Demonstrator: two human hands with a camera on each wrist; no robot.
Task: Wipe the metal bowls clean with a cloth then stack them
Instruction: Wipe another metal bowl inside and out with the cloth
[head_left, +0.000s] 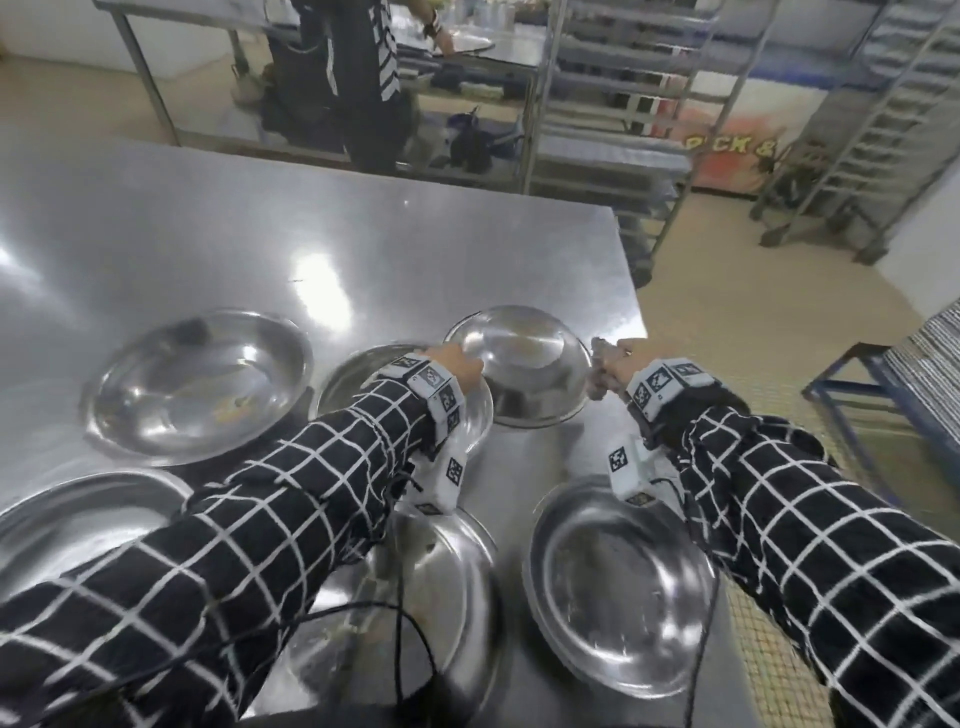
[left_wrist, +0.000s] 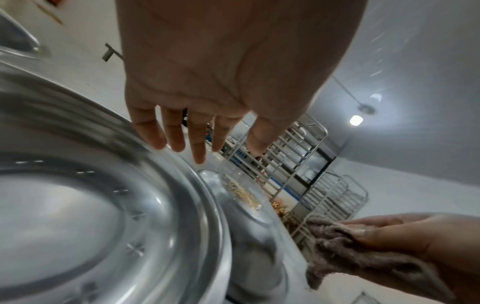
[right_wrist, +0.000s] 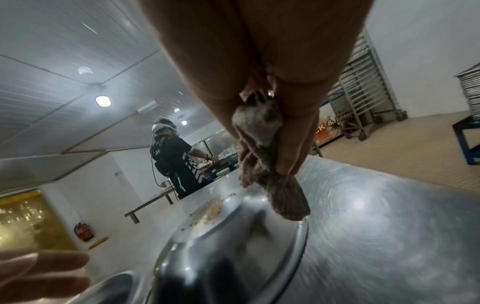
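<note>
Several metal bowls stand on the steel table (head_left: 208, 223). One bowl (head_left: 524, 364) lies upside down near the right edge, with crumbs on its base (left_wrist: 244, 195). My left hand (head_left: 465, 364) reaches to its left side, fingers (left_wrist: 176, 135) straight and spread, holding nothing; whether they touch the bowl I cannot tell. An upright bowl (head_left: 353, 379) sits below that wrist and fills the left of the left wrist view (left_wrist: 103, 205). My right hand (head_left: 615, 358) grips a crumpled grey-brown cloth (head_left: 597, 382) just right of the upturned bowl (right_wrist: 233, 236); the cloth (right_wrist: 259, 131) hangs over its rim.
More upright bowls: a large one at left (head_left: 197, 379), one at the near left (head_left: 78, 519), one between my arms (head_left: 431, 597), one at the near right (head_left: 618, 587). The table's right edge (head_left: 641, 322) is close. Another person (head_left: 358, 78) works at a far table beside racks (head_left: 623, 104).
</note>
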